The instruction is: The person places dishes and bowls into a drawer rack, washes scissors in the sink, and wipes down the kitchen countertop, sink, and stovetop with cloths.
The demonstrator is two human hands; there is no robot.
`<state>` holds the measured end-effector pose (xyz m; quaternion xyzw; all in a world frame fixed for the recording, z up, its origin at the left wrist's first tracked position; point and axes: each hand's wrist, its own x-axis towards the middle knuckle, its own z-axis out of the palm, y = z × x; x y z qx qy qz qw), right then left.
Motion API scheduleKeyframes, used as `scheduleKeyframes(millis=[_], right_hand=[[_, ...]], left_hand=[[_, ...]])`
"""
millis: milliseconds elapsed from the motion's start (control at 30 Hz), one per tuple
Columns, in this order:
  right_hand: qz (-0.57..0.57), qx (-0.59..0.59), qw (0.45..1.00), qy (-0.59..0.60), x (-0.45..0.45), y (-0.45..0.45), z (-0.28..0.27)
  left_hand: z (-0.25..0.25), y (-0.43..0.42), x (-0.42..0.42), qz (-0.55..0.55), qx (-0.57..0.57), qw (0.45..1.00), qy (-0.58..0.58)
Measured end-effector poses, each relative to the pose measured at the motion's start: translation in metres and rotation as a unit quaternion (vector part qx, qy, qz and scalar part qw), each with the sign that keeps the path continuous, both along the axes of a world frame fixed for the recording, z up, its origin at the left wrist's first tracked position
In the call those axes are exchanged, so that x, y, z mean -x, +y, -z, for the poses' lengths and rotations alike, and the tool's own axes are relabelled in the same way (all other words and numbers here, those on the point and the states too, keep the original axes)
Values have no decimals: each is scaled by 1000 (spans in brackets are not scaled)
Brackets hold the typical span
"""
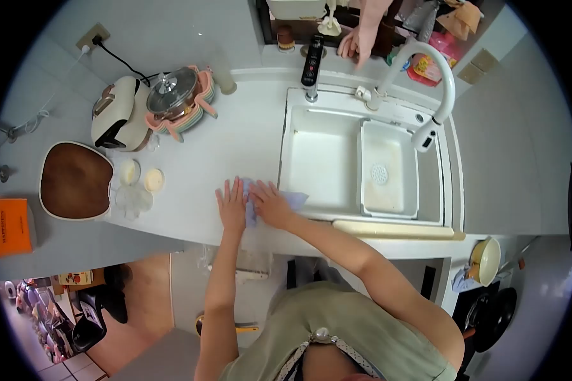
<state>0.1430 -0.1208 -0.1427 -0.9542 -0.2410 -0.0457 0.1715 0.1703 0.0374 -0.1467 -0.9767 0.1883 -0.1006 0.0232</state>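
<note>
A pale lilac cloth (293, 200) lies bunched on the white countertop (235, 133), just left of the sink. My left hand (233, 206) rests flat at the cloth's left edge, fingers stretched out and apart. On top of the cloth is my right hand (270, 206), its fingers spread and slightly bent, close beside my left hand. Part of the cloth is hidden under the hands; one corner sticks out to the right and another bit hangs toward the counter's front edge.
The white sink (321, 152) holds a draining basket (389, 168) under a tall faucet (450, 82). Appliances, a lidded pot (173, 92), small dishes (153, 180) and a brown-topped board (76, 181) stand left. Another hand (361, 44) shows at the back ledge.
</note>
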Motion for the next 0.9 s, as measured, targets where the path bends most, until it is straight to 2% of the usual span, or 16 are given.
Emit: scheduleKeyframes(millis=[100, 200, 300, 333, 467, 567, 600, 700, 733, 767, 833, 900], right_hand=[[87, 0, 996, -14, -58, -24, 7], [190, -46, 980, -28, -97, -56, -23], [204, -83, 975, 12, -111, -95, -42], [205, -89, 975, -4, -110, -107, -42], [233, -112, 966, 12, -98, -144, -44], [262, -153, 952, 22, -89, -160, -48], [266, -174, 948, 6, -84, -166, -47], [247, -198, 948, 19, -78, -172, -53], [241, -197, 950, 14, -77, -173, -54], [242, -209, 947, 26, -75, -174, -54], [229, -208, 951, 24, -72, -177, -52], [221, -207, 952, 35, -68, -180, -51]], left_hand=[[22, -37, -86, -12, 55, 997, -45], [14, -89, -172, -70, 44, 996, -42], [15, -136, -247, -62, 20, 996, -68], [17, -152, -264, -68, 17, 993, -99], [16, -225, -317, -106, 151, 983, -12], [30, -259, -326, -175, 115, 975, -71], [39, -258, -327, -147, 246, 949, -134], [36, -242, -315, -19, 264, 964, -33], [30, -233, -311, 62, 206, 977, -8], [27, -229, -301, 103, 236, 963, -84], [24, -215, -282, 171, 222, 957, -77], [25, -192, -246, 180, 203, 961, -56]])
